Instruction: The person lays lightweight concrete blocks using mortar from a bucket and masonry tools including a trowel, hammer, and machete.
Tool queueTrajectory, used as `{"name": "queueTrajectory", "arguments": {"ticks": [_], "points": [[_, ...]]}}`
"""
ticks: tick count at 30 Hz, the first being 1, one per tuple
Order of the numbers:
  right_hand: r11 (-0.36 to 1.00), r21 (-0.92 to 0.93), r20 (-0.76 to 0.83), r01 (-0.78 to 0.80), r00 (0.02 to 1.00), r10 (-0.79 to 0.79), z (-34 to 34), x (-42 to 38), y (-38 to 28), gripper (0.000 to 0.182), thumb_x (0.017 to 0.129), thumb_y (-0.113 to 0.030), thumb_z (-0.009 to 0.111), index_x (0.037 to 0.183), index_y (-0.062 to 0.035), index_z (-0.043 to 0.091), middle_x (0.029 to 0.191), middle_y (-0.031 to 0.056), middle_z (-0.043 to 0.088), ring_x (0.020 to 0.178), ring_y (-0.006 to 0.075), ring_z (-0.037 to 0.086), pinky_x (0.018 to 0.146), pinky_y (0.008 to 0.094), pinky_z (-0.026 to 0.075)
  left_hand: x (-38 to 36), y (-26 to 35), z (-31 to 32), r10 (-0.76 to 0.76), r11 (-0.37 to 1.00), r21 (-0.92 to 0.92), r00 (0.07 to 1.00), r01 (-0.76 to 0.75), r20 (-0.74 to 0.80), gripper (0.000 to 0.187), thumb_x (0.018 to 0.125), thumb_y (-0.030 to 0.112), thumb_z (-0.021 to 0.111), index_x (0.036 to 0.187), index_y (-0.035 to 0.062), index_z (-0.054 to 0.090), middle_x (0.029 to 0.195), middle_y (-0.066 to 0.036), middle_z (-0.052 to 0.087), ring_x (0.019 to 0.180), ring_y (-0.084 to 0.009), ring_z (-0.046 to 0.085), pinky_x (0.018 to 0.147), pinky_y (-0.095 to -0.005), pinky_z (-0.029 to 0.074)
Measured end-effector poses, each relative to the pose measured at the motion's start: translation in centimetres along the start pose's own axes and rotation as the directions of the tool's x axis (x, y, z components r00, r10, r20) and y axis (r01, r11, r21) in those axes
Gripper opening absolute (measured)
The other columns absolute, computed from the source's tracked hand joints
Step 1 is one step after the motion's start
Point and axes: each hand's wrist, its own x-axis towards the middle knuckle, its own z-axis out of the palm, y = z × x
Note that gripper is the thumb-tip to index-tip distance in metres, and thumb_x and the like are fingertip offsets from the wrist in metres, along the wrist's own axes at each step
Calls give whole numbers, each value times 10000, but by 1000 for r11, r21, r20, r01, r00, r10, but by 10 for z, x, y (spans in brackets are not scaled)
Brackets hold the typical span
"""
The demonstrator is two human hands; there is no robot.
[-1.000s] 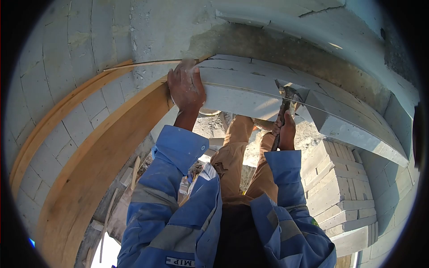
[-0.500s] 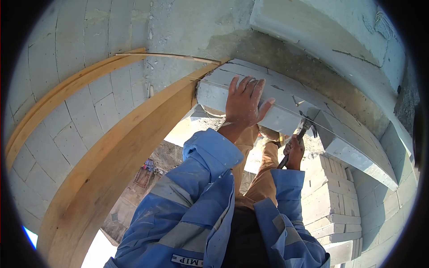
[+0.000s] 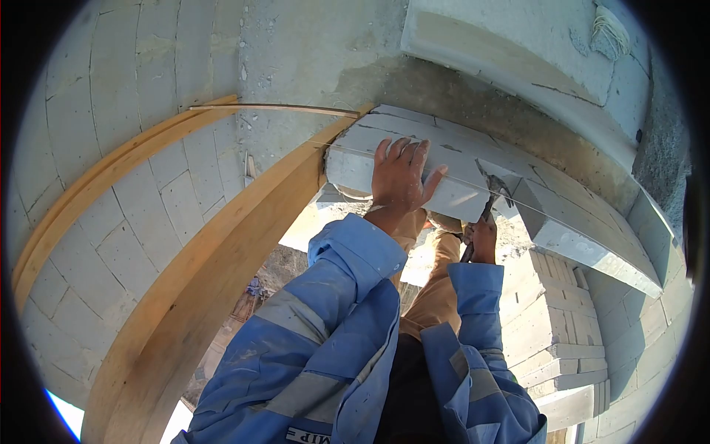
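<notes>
My left hand [image 3: 401, 176] lies with its fingers stretched out on a pale grey block [image 3: 452, 194], pressing on its top near the front edge. The fist of my right hand [image 3: 483, 238] is wrapped round the handle of a claw hammer [image 3: 497, 185]. The hammer's head is up at the right end of that block, overlapping it in this view. To the right of the hammer, past a gap, the course continues with another block [image 3: 584, 238]. A thin taut string [image 3: 462, 176] runs along the front of the blocks and passes by my left hand.
A long wooden board [image 3: 222, 244] stands at the left end of the blocks, with a second timber [image 3: 111, 166] against the block wall [image 3: 107, 237]. Stacked blocks [image 3: 551, 318] are below right. Coiled string [image 3: 610, 35] lies on the concrete ledge [image 3: 503, 41].
The hammer has moved up and left, its head now closer to the block's right end. My left hand stays on the block. The view has shifted slightly.
</notes>
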Motion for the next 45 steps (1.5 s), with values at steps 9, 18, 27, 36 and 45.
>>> {"name": "queueTrajectory", "arguments": {"ticks": [9, 18, 27, 36, 45], "points": [[1000, 10, 13, 30, 999, -30, -1, 2, -8, 123, 907, -166, 589, 993, -78, 581, 664, -14, 482, 451, 63, 413, 397, 241, 336, -1, 0, -2, -9, 1000, 14, 999, 8, 50, 561, 935, 501, 581, 1275, 56, 612, 1138, -120, 683, 1185, -257, 562, 1114, -475, 269], [997, 73, 42, 27, 999, -30, -1, -2, -4, 125, 924, -186, 601, 1005, -93, 579, 686, -16, 497, 460, 63, 417, 403, 232, 323, -4, 0, 2, 16, 1000, -5, 1000, -16, -8, 537, 931, 480, 593, 1251, 49, 614, 1148, -126, 677, 1216, -287, 547, 1136, -516, 234], [999, 26, -37, 18, 999, -17, -2, -2, 1, 93, 899, -156, 599, 967, -105, 560, 672, -23, 481, 462, 73, 423, 398, 249, 335, -3, -2, 6, 51, 999, 0, 993, -51, -106, 495, 930, 467, 600, 1228, 72, 606, 1214, -95, 652, 1290, -305, 482, 1158, -580, 168], [993, -118, 34, 13, 999, -9, -8, -7, -3, 87, 892, -158, 612, 937, -103, 561, 649, -29, 471, 459, 67, 418, 393, 251, 339, -4, -2, 5, 45, 999, 18, 998, -44, -45, 521, 928, 467, 602, 1264, 69, 599, 1212, -106, 653, 1288, -294, 483, 1169, -569, 158], [996, -25, 80, 81, 994, -78, -10, 1, 0, 117, 887, -137, 609, 982, -77, 576, 669, -18, 497, 457, 74, 428, 398, 257, 343, -3, -1, 3, 35, 999, 16, 999, -34, -37, 552, 918, 475, 612, 1280, 58, 587, 1174, -127, 666, 1266, -297, 501, 1164, -566, 171]]}}
